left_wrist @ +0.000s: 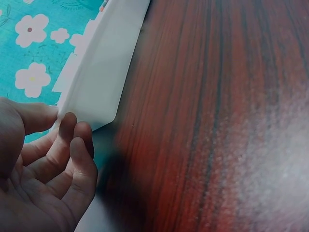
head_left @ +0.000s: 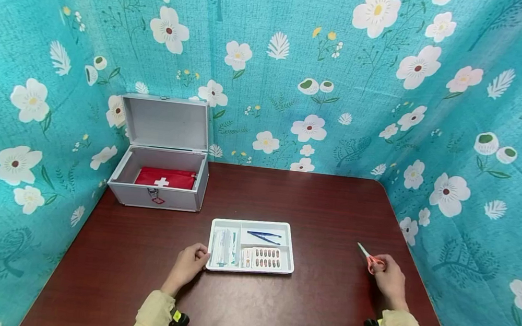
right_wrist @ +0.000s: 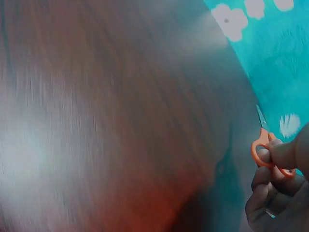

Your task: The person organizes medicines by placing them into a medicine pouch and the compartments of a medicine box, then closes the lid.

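Note:
My left hand [head_left: 189, 263] is at the left end of a white compartment tray [head_left: 250, 270], thumb and index finger pinching its rim, as the left wrist view shows. In the tray lie clear-wrapped packets [head_left: 223, 246] on the left, blue tweezers [head_left: 264, 236] at the upper right and a blister pack of capsules [head_left: 268, 258] below them. Over at the right, my right hand [head_left: 390, 281] holds scissors [head_left: 371, 259] with orange handles, pinched at the finger loops. Their blades point away from me, up and left in the head view. In the right wrist view the scissors' shadow falls apart from them.
A silver first-aid box [head_left: 157, 196] with its lid raised stands at the back left. Inside it is a red pouch [head_left: 179, 179] with a white cross. Floral teal curtains [head_left: 269, 80] border the dark wooden table [head_left: 303, 314] at the back and sides.

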Demonstrator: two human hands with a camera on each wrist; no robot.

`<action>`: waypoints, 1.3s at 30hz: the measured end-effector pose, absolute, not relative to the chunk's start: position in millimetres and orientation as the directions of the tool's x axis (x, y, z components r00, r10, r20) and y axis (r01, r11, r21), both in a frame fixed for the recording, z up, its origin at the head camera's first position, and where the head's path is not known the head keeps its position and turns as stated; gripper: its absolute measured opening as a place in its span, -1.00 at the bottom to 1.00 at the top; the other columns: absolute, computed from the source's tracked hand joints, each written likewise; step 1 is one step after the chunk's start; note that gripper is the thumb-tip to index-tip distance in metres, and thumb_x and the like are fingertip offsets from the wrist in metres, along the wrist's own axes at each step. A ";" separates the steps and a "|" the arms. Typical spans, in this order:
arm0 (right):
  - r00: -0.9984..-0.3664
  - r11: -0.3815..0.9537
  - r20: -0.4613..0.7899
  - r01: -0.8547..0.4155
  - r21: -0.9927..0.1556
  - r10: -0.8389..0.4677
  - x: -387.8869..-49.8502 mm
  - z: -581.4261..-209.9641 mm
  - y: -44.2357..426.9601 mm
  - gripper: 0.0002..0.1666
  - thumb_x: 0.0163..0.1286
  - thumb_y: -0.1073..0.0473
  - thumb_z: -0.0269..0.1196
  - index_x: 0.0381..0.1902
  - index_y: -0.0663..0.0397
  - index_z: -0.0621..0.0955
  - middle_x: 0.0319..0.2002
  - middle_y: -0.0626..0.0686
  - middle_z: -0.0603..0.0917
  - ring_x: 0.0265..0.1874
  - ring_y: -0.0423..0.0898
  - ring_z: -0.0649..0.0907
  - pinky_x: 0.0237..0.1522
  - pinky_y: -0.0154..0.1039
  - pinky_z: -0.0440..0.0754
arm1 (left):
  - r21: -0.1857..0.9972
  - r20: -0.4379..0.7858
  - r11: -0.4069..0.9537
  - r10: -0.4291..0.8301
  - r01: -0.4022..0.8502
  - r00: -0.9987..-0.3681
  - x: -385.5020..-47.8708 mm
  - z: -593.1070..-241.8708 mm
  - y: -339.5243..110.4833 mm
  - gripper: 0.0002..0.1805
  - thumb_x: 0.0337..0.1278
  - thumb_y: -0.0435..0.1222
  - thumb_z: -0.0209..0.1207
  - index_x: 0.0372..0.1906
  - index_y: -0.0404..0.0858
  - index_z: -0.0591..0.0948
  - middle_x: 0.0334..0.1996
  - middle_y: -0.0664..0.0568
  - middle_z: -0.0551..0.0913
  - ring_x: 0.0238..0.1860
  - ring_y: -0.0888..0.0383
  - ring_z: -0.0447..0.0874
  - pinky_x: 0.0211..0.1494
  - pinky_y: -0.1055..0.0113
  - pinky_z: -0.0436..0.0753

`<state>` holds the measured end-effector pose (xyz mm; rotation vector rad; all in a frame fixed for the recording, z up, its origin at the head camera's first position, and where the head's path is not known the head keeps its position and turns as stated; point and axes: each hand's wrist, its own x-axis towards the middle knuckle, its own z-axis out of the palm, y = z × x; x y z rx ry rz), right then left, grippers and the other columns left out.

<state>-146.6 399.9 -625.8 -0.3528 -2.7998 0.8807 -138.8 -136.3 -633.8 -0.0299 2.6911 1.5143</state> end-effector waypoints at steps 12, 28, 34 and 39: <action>-0.993 0.726 0.088 -0.004 -0.688 0.079 -189.4 -602.3 311.3 -0.89 0.38 0.32 0.25 -0.19 0.24 0.67 -0.42 0.12 0.69 -0.52 -0.24 0.50 -0.44 -0.35 0.42 | 0.852 -0.091 0.517 -0.001 -0.078 -0.996 -140.2 -636.2 -136.3 -0.96 0.21 -0.42 0.23 -0.29 -0.35 0.62 -0.55 0.05 0.65 -0.58 0.29 0.52 -0.46 0.49 0.48; -0.997 0.655 0.005 -0.051 -0.754 -0.072 -231.0 -591.5 220.0 -0.95 0.29 0.34 0.33 -0.32 0.23 0.72 -0.47 0.07 0.67 -0.51 -0.16 0.49 -0.44 -0.33 0.42 | 0.863 -0.089 0.499 0.005 -0.074 -0.996 -139.9 -637.0 -135.7 -0.96 0.22 -0.42 0.23 -0.29 -0.35 0.61 -0.54 0.03 0.66 -0.57 0.29 0.54 -0.44 0.47 0.51; -0.990 0.659 0.042 -0.119 -0.742 -0.132 -238.3 -597.1 202.0 -0.94 0.20 0.37 0.37 -0.33 0.22 0.69 -0.50 0.05 0.67 -0.53 -0.19 0.52 -0.42 -0.33 0.45 | 0.864 -0.089 0.498 0.008 -0.073 -0.996 -139.7 -636.8 -136.4 -0.94 0.23 -0.41 0.22 -0.27 -0.36 0.62 -0.53 0.02 0.66 -0.57 0.27 0.55 -0.45 0.47 0.51; -0.987 0.679 0.039 -0.135 -0.722 -0.155 -242.0 -605.0 188.8 -0.89 0.19 0.35 0.40 -0.32 0.15 0.67 -0.51 0.03 0.67 -0.56 -0.20 0.57 -0.48 -0.32 0.48 | 0.867 -0.100 0.492 0.008 -0.083 -0.995 -139.9 -636.3 -136.1 -0.95 0.23 -0.41 0.23 -0.27 -0.35 0.62 -0.53 0.01 0.66 -0.57 0.28 0.53 -0.45 0.48 0.50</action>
